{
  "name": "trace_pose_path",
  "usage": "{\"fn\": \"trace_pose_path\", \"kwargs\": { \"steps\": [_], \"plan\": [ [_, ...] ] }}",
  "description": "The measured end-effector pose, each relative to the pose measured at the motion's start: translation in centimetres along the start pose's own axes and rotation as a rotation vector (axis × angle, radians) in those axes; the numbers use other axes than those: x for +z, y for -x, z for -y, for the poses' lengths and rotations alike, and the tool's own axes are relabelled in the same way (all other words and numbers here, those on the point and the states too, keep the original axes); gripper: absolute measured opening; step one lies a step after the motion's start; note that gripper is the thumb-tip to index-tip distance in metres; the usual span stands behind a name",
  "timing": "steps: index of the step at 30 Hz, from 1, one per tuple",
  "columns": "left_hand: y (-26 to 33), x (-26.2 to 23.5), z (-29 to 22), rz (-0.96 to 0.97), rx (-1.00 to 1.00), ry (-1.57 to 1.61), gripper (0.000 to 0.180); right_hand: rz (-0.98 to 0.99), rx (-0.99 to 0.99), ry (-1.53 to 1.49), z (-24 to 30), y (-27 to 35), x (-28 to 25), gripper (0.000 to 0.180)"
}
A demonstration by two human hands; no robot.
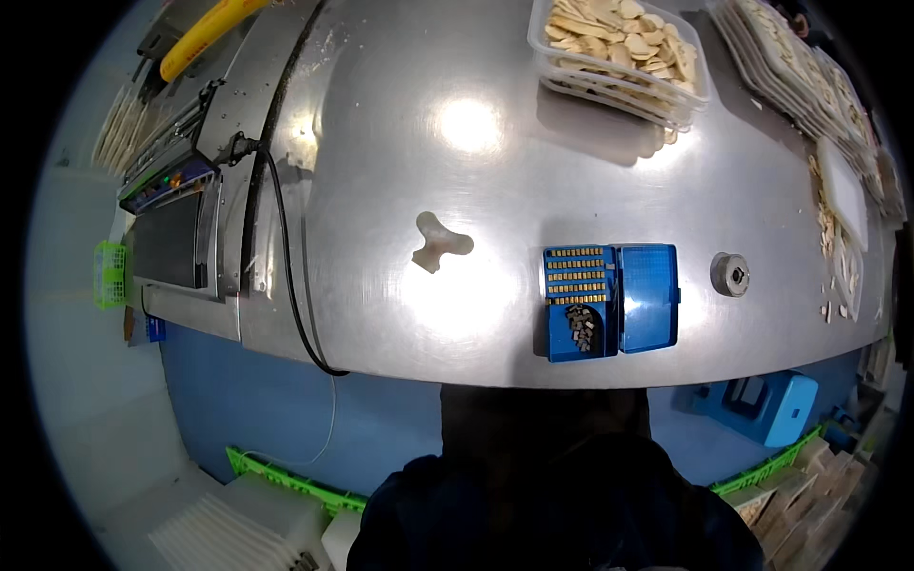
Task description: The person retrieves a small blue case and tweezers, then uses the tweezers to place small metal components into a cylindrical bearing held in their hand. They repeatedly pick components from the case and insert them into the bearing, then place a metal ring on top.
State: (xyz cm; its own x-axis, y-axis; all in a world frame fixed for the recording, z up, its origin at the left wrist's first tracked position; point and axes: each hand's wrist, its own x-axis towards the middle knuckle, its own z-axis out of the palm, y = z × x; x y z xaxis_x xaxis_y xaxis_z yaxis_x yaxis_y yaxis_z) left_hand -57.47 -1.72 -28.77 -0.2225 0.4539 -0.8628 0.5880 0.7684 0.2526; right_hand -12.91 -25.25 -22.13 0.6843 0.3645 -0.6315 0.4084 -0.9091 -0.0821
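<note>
Lying open near the front edge of the steel table [400,190]: a blue box [609,301], rows of small brass pieces and a dark heap filling its left half. Sitting at the far edge: a clear tub [619,57] holding pale wooden pieces. Resting mid-table: one wooden piece [438,243], lobed. Showing neither hand; grip impossible to tell.

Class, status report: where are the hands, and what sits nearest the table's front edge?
Hands out of view. Open blue case nearest, small parts inside. Pale wooden piece left of it, lying apart.
</note>
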Motion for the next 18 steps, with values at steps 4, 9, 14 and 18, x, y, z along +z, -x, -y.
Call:
{"fn": "trace_pose_path", "kwargs": {
  "steps": [4, 9, 14, 18],
  "plan": [
    [0.8, -2.0, -4.9, 0.020, 0.053, -0.027, 0.025, 0.027, 0.013, -0.008, 1.4, -0.5, -1.2, 0.029],
    [0.4, -3.9, -8.9, 0.045, 0.126, -0.070, 0.025, 0.011, 0.005, -0.021, 2.4, -0.3, -0.8, 0.027],
    [-1.0, -5.0, -8.6, 0.042, 0.173, -0.107, 0.024, -0.037, -0.024, -0.047, 3.2, -1.3, 0.1, 0.026],
    [-2.3, -6.3, -8.7, 0.055, 0.197, -0.137, 0.024, -0.087, -0.035, -0.067, 3.7, -1.4, 0.7, 0.025]
  ]
}}
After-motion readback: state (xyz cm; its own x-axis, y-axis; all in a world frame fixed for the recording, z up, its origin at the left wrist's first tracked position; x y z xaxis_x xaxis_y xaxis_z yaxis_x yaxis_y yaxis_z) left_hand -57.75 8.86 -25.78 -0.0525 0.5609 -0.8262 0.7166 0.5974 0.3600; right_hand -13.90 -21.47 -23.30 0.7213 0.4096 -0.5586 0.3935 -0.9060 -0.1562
